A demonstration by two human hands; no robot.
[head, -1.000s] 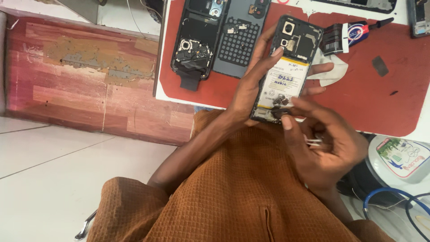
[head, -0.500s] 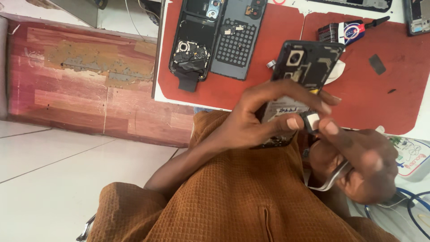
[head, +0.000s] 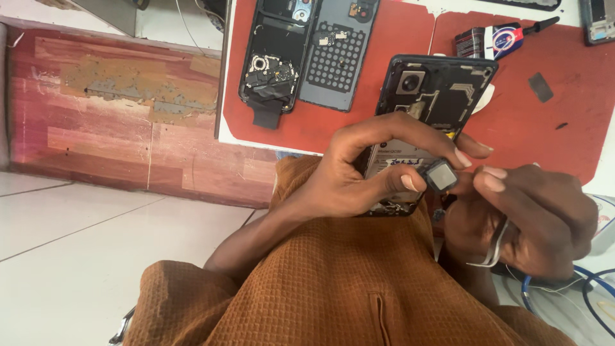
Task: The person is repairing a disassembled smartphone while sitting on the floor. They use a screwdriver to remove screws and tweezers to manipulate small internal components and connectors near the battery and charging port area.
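**Small square part held over the opened phone**

I see my left hand (head: 359, 179) gripping the opened phone (head: 429, 109) above the red mat (head: 384, 38) at the desk edge. Its thumb and forefinger also pinch a small dark square part (head: 441, 175) just in front of the phone. My right hand (head: 532, 218) has its fingers (head: 493, 182) closed, touching this part, with metal tweezers (head: 494, 240) tucked in the palm. Two dismantled phones (head: 304, 54) lie further on the mat.

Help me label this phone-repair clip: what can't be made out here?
Head view only:
- Open phone: lower half hidden by the left hand.
- Small square part: too small to identify.
- Tweezers: tips hidden inside the right hand.
- Phone at top right: cut off by the edge.
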